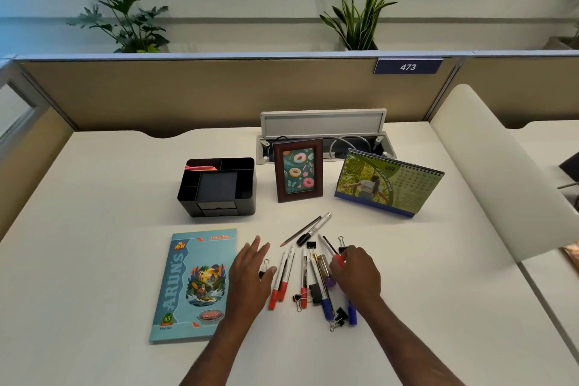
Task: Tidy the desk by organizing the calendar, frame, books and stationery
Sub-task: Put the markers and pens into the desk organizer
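Observation:
A blue notebook [192, 283] lies flat at the front left. Markers, a pencil [300, 231] and binder clips lie scattered in front of me. My left hand [250, 276] hovers flat over the left of the pile, fingers straight, above a binder clip [265, 266] and beside two red-capped markers [279, 279]. My right hand [355, 274] curls over the right side and pinches a red-tipped pen [332, 250]. Behind stand a black desk organizer [217, 186], a brown photo frame [298, 170] and a green desk calendar [388, 183].
An open cable tray [324, 135] with wires sits behind the frame. A beige partition [219, 91] bounds the white desk [109, 197] at the back, and a curved white divider [501, 172] closes the right side. Plants stand beyond the partition.

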### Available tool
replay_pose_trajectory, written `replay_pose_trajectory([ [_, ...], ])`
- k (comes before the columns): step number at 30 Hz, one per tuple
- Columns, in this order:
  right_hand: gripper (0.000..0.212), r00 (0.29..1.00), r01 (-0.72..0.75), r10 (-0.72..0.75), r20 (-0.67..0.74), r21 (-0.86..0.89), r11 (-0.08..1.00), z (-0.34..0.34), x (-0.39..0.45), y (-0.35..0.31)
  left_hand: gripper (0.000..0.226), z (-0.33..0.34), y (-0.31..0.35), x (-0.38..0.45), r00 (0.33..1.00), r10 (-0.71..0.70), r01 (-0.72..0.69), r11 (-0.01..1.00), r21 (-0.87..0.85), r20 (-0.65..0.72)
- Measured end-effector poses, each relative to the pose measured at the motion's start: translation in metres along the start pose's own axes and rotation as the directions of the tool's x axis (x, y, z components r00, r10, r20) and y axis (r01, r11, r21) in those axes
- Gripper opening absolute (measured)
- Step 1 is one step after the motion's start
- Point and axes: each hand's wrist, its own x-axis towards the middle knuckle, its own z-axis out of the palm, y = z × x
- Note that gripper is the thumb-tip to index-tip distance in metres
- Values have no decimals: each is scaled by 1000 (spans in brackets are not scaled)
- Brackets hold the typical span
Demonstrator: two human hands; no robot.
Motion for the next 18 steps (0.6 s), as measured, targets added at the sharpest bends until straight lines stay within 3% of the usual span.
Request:
replay_pose_trajectory([
  [8, 12, 961, 199, -161, -223, 159, 967, -40, -29, -28, 48, 5, 44, -7, 959, 284, -277, 945, -175, 12],
  [12, 10, 944, 287, -241, -225, 198, 937, -47, -41, -39, 45, 2, 68, -8, 928, 372, -361, 897, -254, -7],
  [18, 20, 908, 414, -374, -186, 274, 868, -46, -52, -52, 46, 0, 74, -11, 925, 371, -379, 886, -265, -82],
])
